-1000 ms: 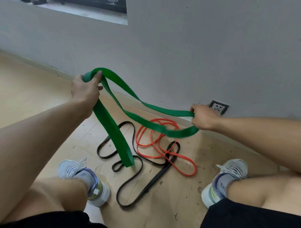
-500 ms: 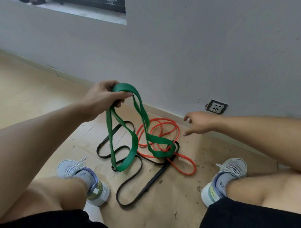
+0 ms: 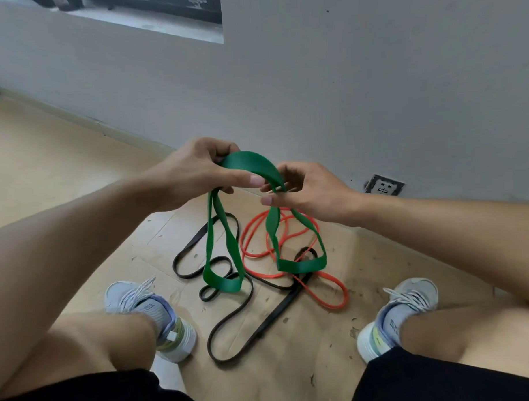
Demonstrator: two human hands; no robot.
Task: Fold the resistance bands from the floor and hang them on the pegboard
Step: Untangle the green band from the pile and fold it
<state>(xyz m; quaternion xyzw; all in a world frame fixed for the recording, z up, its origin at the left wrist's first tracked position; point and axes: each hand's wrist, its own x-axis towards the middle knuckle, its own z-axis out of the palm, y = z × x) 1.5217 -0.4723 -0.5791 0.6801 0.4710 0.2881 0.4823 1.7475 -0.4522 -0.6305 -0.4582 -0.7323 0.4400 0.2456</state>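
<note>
A wide green resistance band (image 3: pixel 250 164) arches between both hands above the floor. My left hand (image 3: pixel 196 175) grips its left part and my right hand (image 3: pixel 305 190) pinches its right part, close together. Two green loops hang down from the hands, their bottoms near the floor. Under them a thin black band (image 3: pixel 231 318) lies in long loops, and a thin orange band (image 3: pixel 329 291) lies coiled to its right, crossing the black one. No pegboard is in view.
A grey wall (image 3: pixel 343 77) runs close behind the bands, with a socket (image 3: pixel 383 185) low on the right. My two shoes (image 3: pixel 153 312) and bare knees flank the bands on the scuffed wooden floor (image 3: pixel 46 166).
The right hand, which had let go of the green band, has come back and taken hold of it beside the left hand. The band has gone from stretched wide to two hanging loops.
</note>
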